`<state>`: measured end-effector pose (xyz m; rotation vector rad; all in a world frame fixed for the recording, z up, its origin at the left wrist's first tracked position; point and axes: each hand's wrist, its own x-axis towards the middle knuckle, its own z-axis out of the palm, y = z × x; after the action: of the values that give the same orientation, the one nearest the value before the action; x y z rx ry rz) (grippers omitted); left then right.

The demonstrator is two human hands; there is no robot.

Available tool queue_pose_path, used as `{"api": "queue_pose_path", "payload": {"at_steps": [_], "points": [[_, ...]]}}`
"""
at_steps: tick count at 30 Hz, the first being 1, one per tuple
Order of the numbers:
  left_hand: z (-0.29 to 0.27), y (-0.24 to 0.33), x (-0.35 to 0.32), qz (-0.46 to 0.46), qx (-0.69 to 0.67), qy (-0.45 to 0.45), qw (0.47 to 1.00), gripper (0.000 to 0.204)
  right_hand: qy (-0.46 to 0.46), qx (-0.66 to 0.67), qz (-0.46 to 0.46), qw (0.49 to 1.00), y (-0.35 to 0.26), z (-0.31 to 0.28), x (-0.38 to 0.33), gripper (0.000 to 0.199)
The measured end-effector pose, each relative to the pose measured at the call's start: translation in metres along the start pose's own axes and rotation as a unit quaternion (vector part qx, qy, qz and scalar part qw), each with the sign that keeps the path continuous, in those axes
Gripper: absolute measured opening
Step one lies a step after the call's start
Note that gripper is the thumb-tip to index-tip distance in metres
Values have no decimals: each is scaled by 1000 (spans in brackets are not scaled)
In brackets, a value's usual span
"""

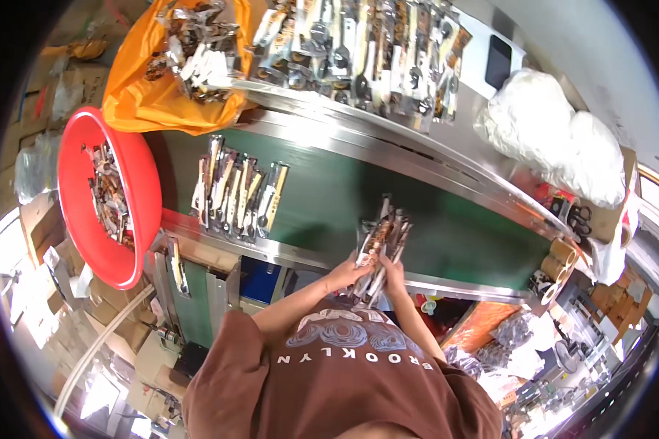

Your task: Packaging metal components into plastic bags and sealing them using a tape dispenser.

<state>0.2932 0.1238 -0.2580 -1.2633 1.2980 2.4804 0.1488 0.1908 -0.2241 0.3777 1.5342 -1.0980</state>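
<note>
Between my two hands, close to the front edge of the green conveyor belt (322,183), is a bundle of wrapped cutlery packets (383,233), long and slim in clear film with brown and pale parts. My left hand (353,271) is closed on the bundle's left side. From the right, my right hand (392,274) grips the same bundle. Its lower ends reach down in front of my shirt. Farther left on the belt lies a loose row of similar packets (234,194), side by side, some with dark spoons showing.
Many packets (359,51) cover the metal shelf beyond the belt. An orange bag (135,91) of scraps and a red basin (150,190) of packets stand left. At right are a phone (499,61), white plastic bags (538,117), scissors (580,218) and tape rolls (556,263).
</note>
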Motion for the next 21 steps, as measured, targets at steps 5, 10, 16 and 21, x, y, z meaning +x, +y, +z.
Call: {"api": "queue_pose_path", "payload": {"at_steps": [5, 10, 16, 21], "points": [[-39, 107, 65, 90, -43, -3, 995, 89, -124, 16, -131, 983, -104, 25, 50, 51], [-69, 171, 117, 109, 66, 116, 985, 100, -70, -94, -176, 977, -172, 25, 92, 68], [-22, 122, 157, 133, 88, 186, 969, 85, 40, -244, -254, 935, -139, 34, 134, 70], [4, 73, 90, 62, -133, 150, 978, 55, -136, -182, -84, 970, -90, 31, 89, 68]]}}
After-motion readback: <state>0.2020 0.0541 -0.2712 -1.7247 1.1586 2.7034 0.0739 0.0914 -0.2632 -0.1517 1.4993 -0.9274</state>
